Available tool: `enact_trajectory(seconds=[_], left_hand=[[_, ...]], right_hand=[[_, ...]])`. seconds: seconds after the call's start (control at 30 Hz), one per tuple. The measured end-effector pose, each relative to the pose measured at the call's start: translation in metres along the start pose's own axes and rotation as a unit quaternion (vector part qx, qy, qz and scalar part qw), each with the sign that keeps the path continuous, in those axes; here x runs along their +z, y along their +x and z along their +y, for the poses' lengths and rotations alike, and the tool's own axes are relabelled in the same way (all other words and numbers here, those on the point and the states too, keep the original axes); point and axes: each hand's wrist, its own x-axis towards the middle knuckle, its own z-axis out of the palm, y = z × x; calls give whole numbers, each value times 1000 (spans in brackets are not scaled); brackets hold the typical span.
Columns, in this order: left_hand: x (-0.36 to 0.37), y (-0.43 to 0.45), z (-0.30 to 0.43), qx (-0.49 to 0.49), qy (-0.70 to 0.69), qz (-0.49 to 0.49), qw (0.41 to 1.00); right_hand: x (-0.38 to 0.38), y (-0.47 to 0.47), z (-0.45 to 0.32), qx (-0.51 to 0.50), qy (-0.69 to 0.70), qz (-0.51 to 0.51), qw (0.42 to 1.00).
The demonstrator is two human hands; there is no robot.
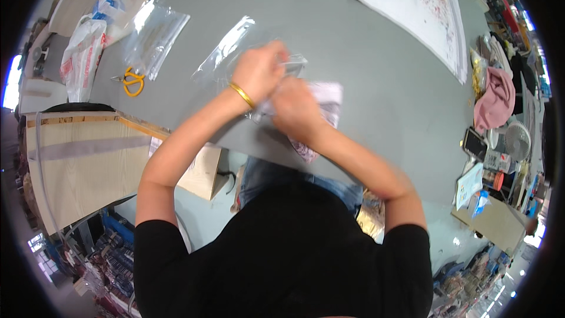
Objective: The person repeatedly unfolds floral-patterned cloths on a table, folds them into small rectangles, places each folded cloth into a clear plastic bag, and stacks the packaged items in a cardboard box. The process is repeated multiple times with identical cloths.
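Note:
Over the grey tabletop, my left hand [258, 70], with a gold bangle at its wrist, is closed on the clear plastic bag [293, 66]. Close beside it, my right hand [296, 108] is blurred and lies over a folded pink and white patterned cloth [329, 97]. The cloth shows to the right of this hand and below it. Whether the right fingers grip the cloth, the bag or both is hidden. Clear film [229, 44] with bright glare lies on the table just left of my hands.
Yellow-handled scissors [133, 81] and a stack of clear bags [154, 31] lie to the left, near a white plastic bag [84, 59]. White printed fabric [397, 0] spans the far side. At right are a pink cloth [496, 99], a phone [475, 143] and a fan [517, 140].

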Motion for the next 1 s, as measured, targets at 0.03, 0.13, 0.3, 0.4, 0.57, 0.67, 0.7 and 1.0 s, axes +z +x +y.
enact_trajectory(seconds=[0.03, 0.13, 0.3, 0.4, 0.57, 0.67, 0.7, 1.0], left_hand=[[-2, -8, 8, 126, 18, 46, 991], [-8, -16, 2, 157, 126, 160, 966], [9, -49, -39, -118, 66, -18, 991], [39, -73, -50, -211, -406, 28, 889], [55, -85, -56, -252, -591, 63, 763], [48, -83, -53, -285, -580, 43, 762], [46, -84, -51, -264, -585, 58, 765], [45, -71, -45, -305, -660, 116, 676]], right_hand=[[-1, 2, -9, -58, 30, 136, 988], [-8, 16, 0, -70, 190, 215, 956], [6, 52, 41, 236, 212, 230, 920], [17, 62, 41, 205, 127, 301, 923], [8, 2, 2, 92, 4, 271, 958], [2, -24, -2, 36, 30, 192, 980], [-1, -21, 3, 22, 28, 136, 990], [-9, 30, 24, 85, 43, 280, 955]])
